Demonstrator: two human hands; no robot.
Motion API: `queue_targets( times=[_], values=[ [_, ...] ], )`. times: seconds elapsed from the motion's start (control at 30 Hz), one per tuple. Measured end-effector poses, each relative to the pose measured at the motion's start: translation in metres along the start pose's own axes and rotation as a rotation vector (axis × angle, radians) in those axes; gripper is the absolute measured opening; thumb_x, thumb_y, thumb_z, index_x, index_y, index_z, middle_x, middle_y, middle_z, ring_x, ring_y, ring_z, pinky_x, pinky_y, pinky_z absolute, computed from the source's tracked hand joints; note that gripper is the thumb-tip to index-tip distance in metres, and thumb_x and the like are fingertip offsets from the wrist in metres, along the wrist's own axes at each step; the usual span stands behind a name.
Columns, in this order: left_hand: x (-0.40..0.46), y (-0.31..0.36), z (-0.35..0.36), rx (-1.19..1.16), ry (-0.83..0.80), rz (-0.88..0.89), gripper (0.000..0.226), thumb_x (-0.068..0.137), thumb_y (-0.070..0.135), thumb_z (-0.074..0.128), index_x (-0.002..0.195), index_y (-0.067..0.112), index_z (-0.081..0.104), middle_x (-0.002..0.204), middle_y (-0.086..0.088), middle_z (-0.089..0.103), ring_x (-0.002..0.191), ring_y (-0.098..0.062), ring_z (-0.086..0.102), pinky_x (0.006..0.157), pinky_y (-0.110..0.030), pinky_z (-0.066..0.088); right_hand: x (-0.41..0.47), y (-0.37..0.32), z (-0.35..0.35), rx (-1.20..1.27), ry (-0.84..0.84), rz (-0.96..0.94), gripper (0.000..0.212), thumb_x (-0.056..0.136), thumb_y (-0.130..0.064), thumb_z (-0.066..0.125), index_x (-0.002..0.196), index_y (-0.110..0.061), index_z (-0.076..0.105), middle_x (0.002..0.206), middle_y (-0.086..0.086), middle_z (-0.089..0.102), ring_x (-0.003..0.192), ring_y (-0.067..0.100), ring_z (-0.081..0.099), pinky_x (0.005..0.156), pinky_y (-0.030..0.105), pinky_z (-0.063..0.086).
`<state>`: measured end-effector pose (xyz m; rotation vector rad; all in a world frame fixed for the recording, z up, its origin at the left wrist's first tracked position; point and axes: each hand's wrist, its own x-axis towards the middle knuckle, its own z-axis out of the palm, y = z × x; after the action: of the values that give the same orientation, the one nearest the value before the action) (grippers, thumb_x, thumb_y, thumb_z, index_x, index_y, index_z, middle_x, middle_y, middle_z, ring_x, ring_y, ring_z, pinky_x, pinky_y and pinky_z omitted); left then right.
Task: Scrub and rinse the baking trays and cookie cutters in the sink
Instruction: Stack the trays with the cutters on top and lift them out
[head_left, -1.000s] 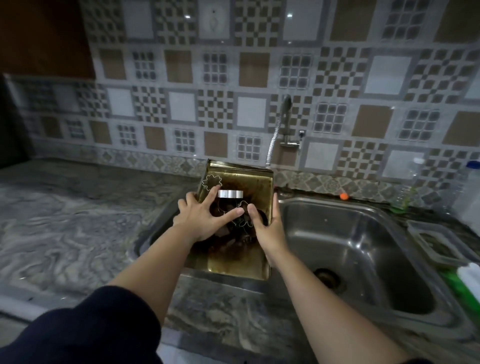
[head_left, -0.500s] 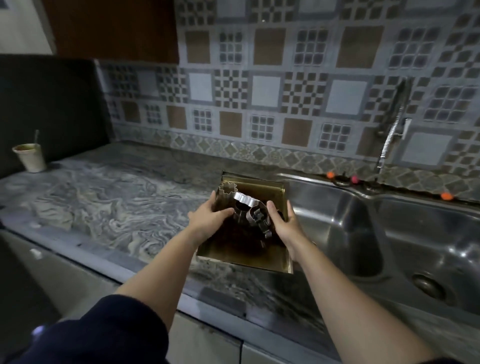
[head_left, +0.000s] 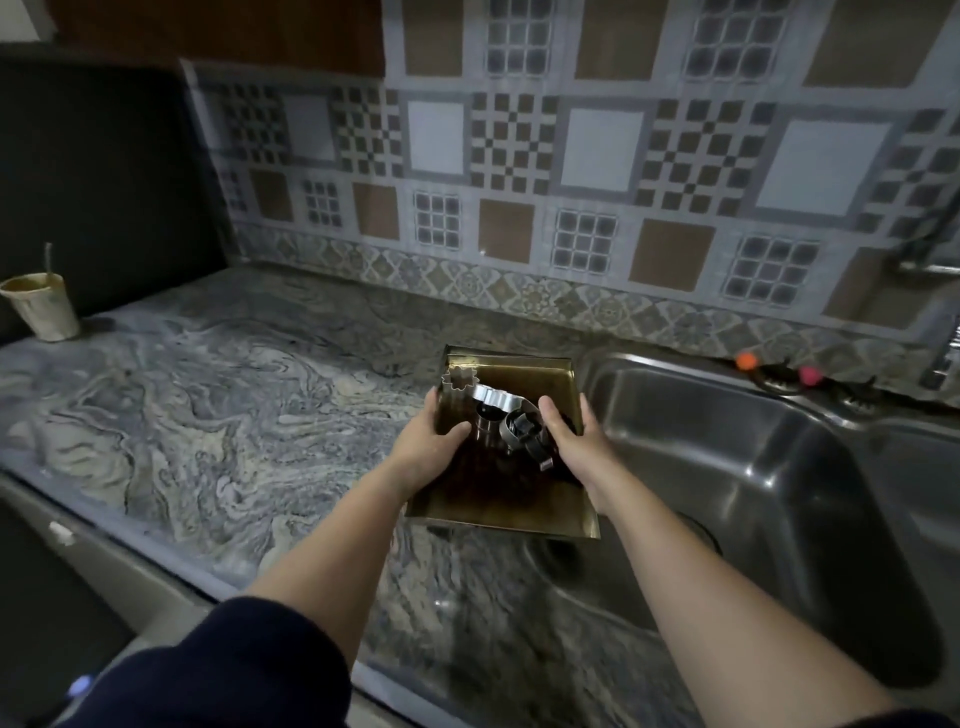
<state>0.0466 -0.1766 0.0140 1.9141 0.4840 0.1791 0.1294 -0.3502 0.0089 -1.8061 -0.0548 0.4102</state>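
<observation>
While gripping stained brass-coloured rectangular baking tray with left hand and right hand: risks tipping, spilling loose shiny metal cookie cutters beside steel sink.

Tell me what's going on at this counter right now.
A person holds a stained baking tray with both hands, the left hand on its left edge and the right hand on its right. A pile of metal cookie cutters lies in the tray. It sits between the stone counter and the steel sink. No water is visible.

A home kitchen: marbled stone counter, steel sink, and patterned tile backsplash.
</observation>
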Motion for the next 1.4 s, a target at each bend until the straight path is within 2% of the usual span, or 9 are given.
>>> queue_targets(
  times=[0.33, 0.57, 0.7, 0.8, 0.93, 1.0, 1.13, 1.23, 1.4],
  values=[
    [0.115, -0.001, -0.022, 0.081, 0.022, -0.024, 0.064, 0.092, 0.033, 0.059, 0.148, 0.027, 0.028, 0.134, -0.002, 0.056, 0.12, -0.022, 0.055, 0.104, -0.042, 0.044, 0.096, -0.037, 0.033, -0.058, 0.046, -0.037, 0.09, 0.081, -0.069, 0.053, 0.152, -0.04, 0.005, 0.16, -0.003, 0.014, 0.144, 0.026, 0.023, 0.11, 0.042, 0.03],
    [0.199, -0.009, -0.031, 0.099, -0.113, 0.009, 0.07, 0.09, 0.039, 0.059, 0.149, 0.032, 0.022, 0.146, 0.0, 0.044, 0.132, -0.023, 0.044, 0.11, -0.043, 0.036, 0.154, -0.051, 0.055, -0.084, 0.164, -0.031, 0.091, 0.081, -0.07, 0.051, 0.152, -0.038, 0.004, 0.159, -0.005, 0.017, 0.143, 0.026, 0.026, 0.11, 0.04, 0.029],
    [0.248, -0.005, -0.033, 0.061, -0.164, 0.055, 0.054, 0.092, 0.031, 0.059, 0.141, 0.026, 0.037, 0.137, 0.006, 0.048, 0.128, -0.017, 0.045, 0.109, -0.036, 0.035, 0.189, -0.055, 0.062, -0.063, 0.202, -0.008, 0.091, 0.081, -0.07, 0.052, 0.153, -0.037, 0.007, 0.158, -0.004, 0.023, 0.141, 0.026, 0.029, 0.112, 0.04, 0.032],
    [0.283, -0.007, -0.032, 0.045, -0.252, 0.047, 0.047, 0.095, 0.032, 0.055, 0.139, 0.031, 0.039, 0.125, 0.011, 0.05, 0.12, -0.014, 0.046, 0.1, -0.029, 0.037, 0.218, -0.052, 0.064, -0.043, 0.208, -0.043, 0.089, 0.081, -0.069, 0.053, 0.153, -0.033, 0.015, 0.157, -0.005, 0.023, 0.143, 0.023, 0.025, 0.115, 0.04, 0.027],
    [0.322, -0.009, -0.031, 0.017, -0.337, 0.026, 0.047, 0.094, 0.038, 0.055, 0.138, 0.032, 0.041, 0.136, 0.005, 0.051, 0.124, -0.019, 0.048, 0.1, -0.033, 0.04, 0.244, -0.055, 0.069, -0.006, 0.248, -0.058, 0.067, 0.089, -0.055, 0.056, 0.145, -0.026, 0.036, 0.141, -0.003, 0.046, 0.133, 0.018, 0.04, 0.103, 0.027, 0.033],
    [0.335, -0.006, -0.03, 0.003, -0.342, 0.021, 0.04, 0.094, 0.035, 0.056, 0.133, 0.03, 0.048, 0.131, 0.004, 0.055, 0.119, -0.018, 0.051, 0.098, -0.031, 0.041, 0.255, -0.057, 0.071, -0.006, 0.258, -0.045, 0.068, 0.083, -0.061, 0.057, 0.14, -0.028, 0.041, 0.137, -0.001, 0.052, 0.129, 0.019, 0.045, 0.104, 0.03, 0.036],
    [0.345, -0.001, -0.03, -0.082, -0.367, -0.003, 0.049, 0.094, 0.031, 0.057, 0.14, 0.022, 0.044, 0.134, 0.003, 0.05, 0.121, -0.017, 0.047, 0.096, -0.025, 0.035, 0.267, -0.065, 0.068, -0.038, 0.258, -0.004, 0.07, 0.086, -0.061, 0.053, 0.145, -0.027, 0.036, 0.144, 0.006, 0.046, 0.132, 0.026, 0.042, 0.107, 0.033, 0.033],
    [0.343, -0.003, -0.033, -0.122, -0.341, -0.005, 0.055, 0.095, 0.028, 0.057, 0.144, 0.015, 0.038, 0.142, 0.0, 0.045, 0.131, -0.019, 0.041, 0.093, -0.022, 0.031, 0.262, -0.073, 0.064, -0.08, 0.251, 0.047, 0.077, 0.092, -0.058, 0.046, 0.153, -0.023, 0.017, 0.156, 0.005, 0.028, 0.142, 0.026, 0.026, 0.109, 0.031, 0.025],
    [0.31, -0.013, -0.052, -0.048, -0.362, 0.047, 0.07, 0.09, 0.052, 0.054, 0.149, 0.026, 0.028, 0.15, 0.007, 0.035, 0.135, -0.016, 0.037, 0.1, -0.027, 0.032, 0.224, -0.072, 0.065, -0.021, 0.231, -0.013, 0.082, 0.091, -0.056, 0.049, 0.154, -0.021, 0.009, 0.157, -0.002, 0.023, 0.143, 0.017, 0.024, 0.105, 0.02, 0.022]
  ],
)
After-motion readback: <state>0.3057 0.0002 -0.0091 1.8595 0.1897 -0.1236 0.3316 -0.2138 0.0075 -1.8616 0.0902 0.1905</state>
